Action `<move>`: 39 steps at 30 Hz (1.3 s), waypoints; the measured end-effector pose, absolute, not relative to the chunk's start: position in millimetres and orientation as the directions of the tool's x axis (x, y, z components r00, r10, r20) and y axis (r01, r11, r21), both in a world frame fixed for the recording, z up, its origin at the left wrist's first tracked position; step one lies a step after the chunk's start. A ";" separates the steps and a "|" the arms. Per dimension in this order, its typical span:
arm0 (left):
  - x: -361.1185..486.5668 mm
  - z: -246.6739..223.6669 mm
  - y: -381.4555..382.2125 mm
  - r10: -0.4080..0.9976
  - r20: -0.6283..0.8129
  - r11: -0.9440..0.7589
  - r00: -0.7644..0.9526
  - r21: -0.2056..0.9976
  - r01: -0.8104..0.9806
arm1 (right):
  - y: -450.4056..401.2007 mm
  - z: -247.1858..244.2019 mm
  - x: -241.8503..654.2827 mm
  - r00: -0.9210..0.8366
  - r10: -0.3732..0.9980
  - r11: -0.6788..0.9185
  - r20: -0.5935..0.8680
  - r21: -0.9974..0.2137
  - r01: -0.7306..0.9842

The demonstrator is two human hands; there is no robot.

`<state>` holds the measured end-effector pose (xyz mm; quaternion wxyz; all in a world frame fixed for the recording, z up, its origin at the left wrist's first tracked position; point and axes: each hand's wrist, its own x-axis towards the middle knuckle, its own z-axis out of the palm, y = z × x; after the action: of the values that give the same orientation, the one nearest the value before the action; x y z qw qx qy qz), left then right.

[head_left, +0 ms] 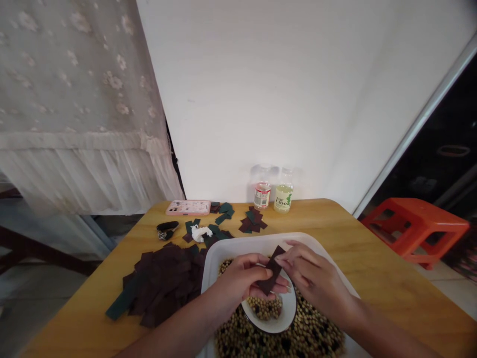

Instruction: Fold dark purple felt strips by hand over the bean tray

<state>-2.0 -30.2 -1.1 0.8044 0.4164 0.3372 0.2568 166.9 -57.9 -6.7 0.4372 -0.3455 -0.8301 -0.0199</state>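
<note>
A flat dark brown rectangular piece [275, 271] lies tilted across the fingers of my left hand [248, 276], with the thumb pressed on top. At its upper edge, the fingertips of my right hand [315, 271] are pinched together and touch it; whether something small is between them I cannot make out. Both hands are above a white bowl [291, 313] with small tan bead-like grains [263, 307] in it. The bowl sits in a white tray [219, 248] filled with tan and dark grains [313, 328].
Left of the tray is a heap of dark brown and green pieces [164, 278] on the wooden table [372, 263]. Behind are a pink phone [188, 207], keys [167, 229], crumpled white tissue [201, 233] and two bottles [283, 198]. An orange stool [417, 223] stands at right.
</note>
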 end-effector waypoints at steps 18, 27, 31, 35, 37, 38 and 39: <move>-3.1 0.1 -30.3 0.645 -0.311 0.503 0.698 0.861 -0.080 | -58.1 -2.5 166.1 -0.337 0.595 0.743 0.730 -0.339 0.578; -3.1 -1.8 -30.7 0.627 -0.311 0.494 0.714 0.867 -0.057 | -57.7 -5.3 167.0 -0.310 0.599 0.732 0.738 -0.348 0.585; -3.2 -4.2 -29.9 0.614 -0.294 0.492 0.732 0.868 -0.063 | -58.2 -4.9 165.3 -0.358 0.580 0.758 0.732 -0.323 0.567; -2.9 -6.4 -29.3 0.624 -0.303 0.496 0.721 0.866 -0.065 | -58.7 -5.2 165.6 -0.372 0.569 0.765 0.734 -0.304 0.568; -2.7 -6.3 -29.9 0.628 -0.303 0.496 0.717 0.866 -0.068 | -58.8 -5.0 165.8 -0.335 0.584 0.744 0.739 -0.323 0.585; -2.6 -6.0 -30.3 0.634 -0.300 0.494 0.713 0.866 -0.075 | -59.1 -5.0 165.6 -0.337 0.589 0.742 0.735 -0.325 0.586; -2.5 -5.6 -30.9 0.643 -0.295 0.493 0.707 0.866 -0.087 | -59.6 -5.0 165.1 -0.355 0.586 0.749 0.729 -0.320 0.580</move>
<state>-2.5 -30.9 -5.6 0.8069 0.4499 0.3088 0.2260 165.1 -59.6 -5.0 0.4441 -0.3542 -0.8230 0.0035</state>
